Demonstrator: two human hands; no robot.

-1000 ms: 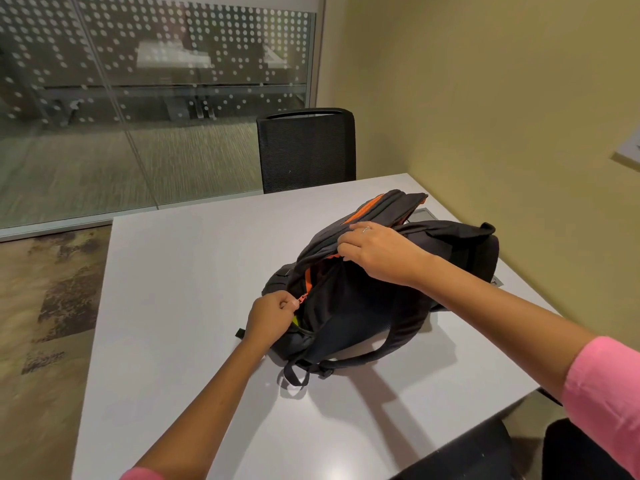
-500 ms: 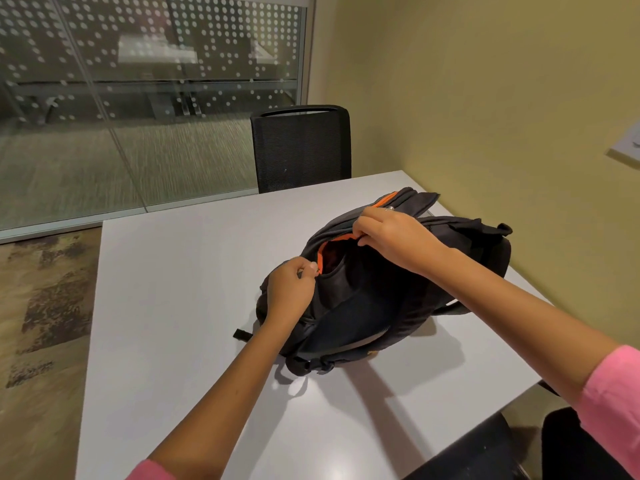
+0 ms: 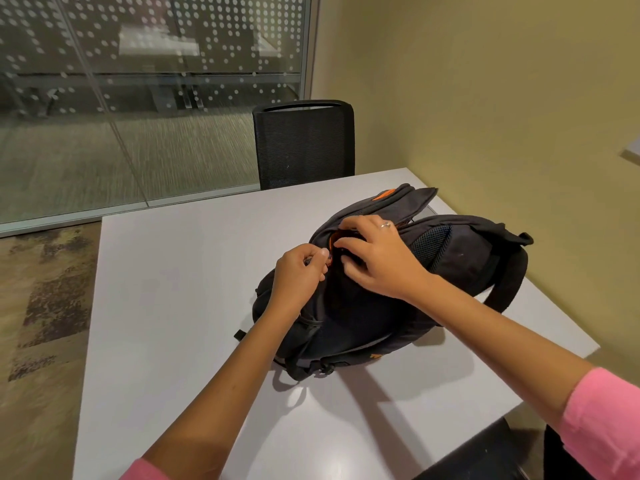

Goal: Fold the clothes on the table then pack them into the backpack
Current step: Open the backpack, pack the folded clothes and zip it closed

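a: where does the packing stand?

b: looks close to finished. no clothes lie loose on the table (image 3: pixel 166 306), so i'd judge they're folded and inside the backpack (image 3: pixel 374 306), which lies on its side toward the table's right half, near the wall.

a: and the hands?

b: the left hand (image 3: pixel 299 271) has its fingers curled in a pinch at the zip line, on what i take to be the zip pull; the pull itself is hidden. the right hand (image 3: pixel 377 258) presses on the bag's top, fingers bent, holding the fabric beside the orange-lined opening.

a: what's left?

b: closing that short gap. i can't see the clothes inside.
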